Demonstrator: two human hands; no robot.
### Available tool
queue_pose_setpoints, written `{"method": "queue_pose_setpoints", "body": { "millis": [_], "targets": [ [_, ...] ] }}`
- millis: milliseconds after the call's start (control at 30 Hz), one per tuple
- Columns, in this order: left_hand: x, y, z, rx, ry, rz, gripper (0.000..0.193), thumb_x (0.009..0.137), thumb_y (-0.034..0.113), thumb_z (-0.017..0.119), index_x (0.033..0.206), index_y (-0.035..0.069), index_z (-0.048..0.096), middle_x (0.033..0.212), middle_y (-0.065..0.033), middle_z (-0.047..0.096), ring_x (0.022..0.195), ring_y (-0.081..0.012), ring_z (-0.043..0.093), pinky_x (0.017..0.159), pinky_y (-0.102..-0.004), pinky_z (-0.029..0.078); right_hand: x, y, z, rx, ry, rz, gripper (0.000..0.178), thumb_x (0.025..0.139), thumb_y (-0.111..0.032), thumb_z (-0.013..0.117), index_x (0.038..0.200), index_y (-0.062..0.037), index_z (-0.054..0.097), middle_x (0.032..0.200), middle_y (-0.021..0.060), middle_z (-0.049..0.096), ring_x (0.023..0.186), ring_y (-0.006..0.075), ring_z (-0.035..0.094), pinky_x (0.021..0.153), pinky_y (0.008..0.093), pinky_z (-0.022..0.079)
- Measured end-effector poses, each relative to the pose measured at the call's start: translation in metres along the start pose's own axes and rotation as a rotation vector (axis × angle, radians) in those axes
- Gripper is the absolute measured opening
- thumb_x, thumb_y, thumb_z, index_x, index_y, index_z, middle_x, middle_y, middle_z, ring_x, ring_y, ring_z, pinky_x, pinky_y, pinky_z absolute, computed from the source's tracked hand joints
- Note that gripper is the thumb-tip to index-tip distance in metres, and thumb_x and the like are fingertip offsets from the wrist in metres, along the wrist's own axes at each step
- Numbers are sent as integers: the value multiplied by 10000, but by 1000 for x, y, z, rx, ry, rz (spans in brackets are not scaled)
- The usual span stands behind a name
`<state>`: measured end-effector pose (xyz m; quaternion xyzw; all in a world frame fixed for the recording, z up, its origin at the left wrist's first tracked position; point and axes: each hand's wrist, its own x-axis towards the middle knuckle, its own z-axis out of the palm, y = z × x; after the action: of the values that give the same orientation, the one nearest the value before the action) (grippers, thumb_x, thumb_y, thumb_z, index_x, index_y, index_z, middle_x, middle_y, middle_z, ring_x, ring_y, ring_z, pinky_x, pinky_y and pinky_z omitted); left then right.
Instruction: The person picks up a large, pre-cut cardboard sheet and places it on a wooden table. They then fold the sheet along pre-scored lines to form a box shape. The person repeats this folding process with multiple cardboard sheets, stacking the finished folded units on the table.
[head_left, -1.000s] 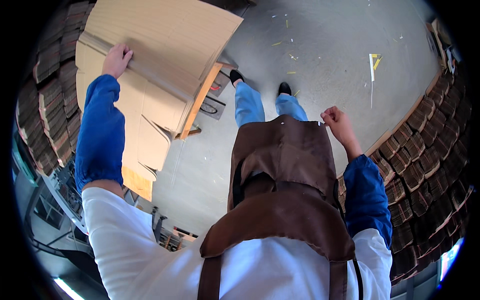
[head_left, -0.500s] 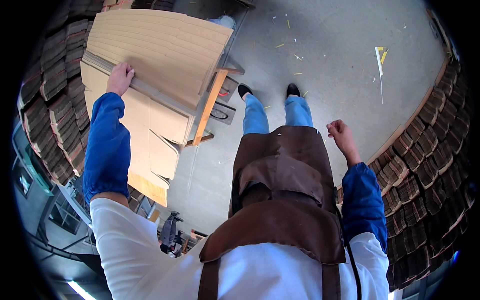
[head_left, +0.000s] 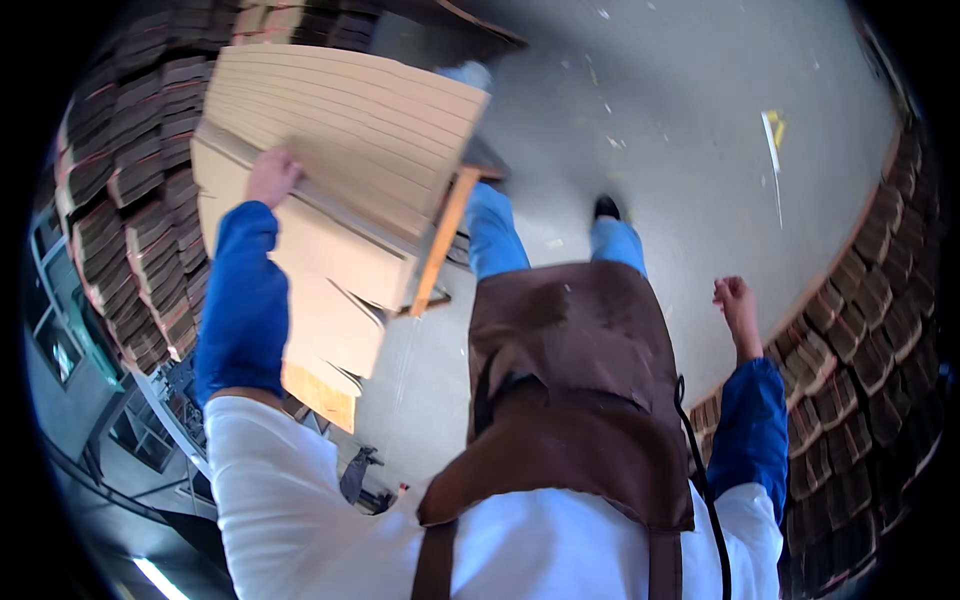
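My left hand is at the long edge of the upper cardboard sheets, fingers bent and blurred, so I cannot tell whether they grip it. These sheets overlap in staggered rows toward the far edge of the surface; the slitted cardboard sheets reach toward its near edge, where the wooden table shows bare. A wooden leg slants at its right edge. My right hand is well apart, over the floor, fingers loosely curled; I cannot tell whether they hold anything. Bundled brown stacks stand to its right
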<state>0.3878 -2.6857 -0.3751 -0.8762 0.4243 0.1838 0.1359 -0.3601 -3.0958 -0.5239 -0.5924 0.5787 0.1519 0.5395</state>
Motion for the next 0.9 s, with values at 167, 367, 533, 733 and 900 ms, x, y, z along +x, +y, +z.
{"method": "queue_pose_setpoints", "body": {
  "millis": [167,367,533,733,900],
  "targets": [
    [1,22,-19,-109,56,10,184,839,220,624,851,40,662,948,-163,641,999,-350,588,895,-463,470,-11,-107,80,35,37,-251,223,940,-201,640,972,14,592,752,72,650,677,138,631,641,290,517],
    [-13,6,-17,-164,123,174,152,861,214,619,874,73,671,935,-116,632,1011,-308,580,967,-450,423,-88,-339,217,-105,-79,-591,121,881,-140,669,943,-42,637,762,169,654,690,314,660,626,373,512],
    [-12,-4,-25,-230,174,258,143,873,219,630,916,91,676,945,-80,611,1029,-279,562,1034,-460,378,-106,-460,329,-478,-168,-820,205,807,-210,736,968,-112,656,1024,104,665,927,317,651,762,411,521],
    [-25,-17,-23,-370,177,316,138,845,183,665,953,98,666,1005,-53,609,1051,-255,558,1065,-486,358,-84,-496,414,-602,-61,-1118,575,787,-263,751,1303,-119,542,1502,115,347,1459,304,217,1107,657,209],
    [-33,-28,-21,-392,203,295,195,835,194,683,1014,118,668,1084,-36,601,1135,-222,552,1124,-520,316,-77,-500,427,-674,-142,-1092,629,795,-293,746,1351,-126,503,1526,120,319,1464,322,201,1089,691,183]
  ]
}}
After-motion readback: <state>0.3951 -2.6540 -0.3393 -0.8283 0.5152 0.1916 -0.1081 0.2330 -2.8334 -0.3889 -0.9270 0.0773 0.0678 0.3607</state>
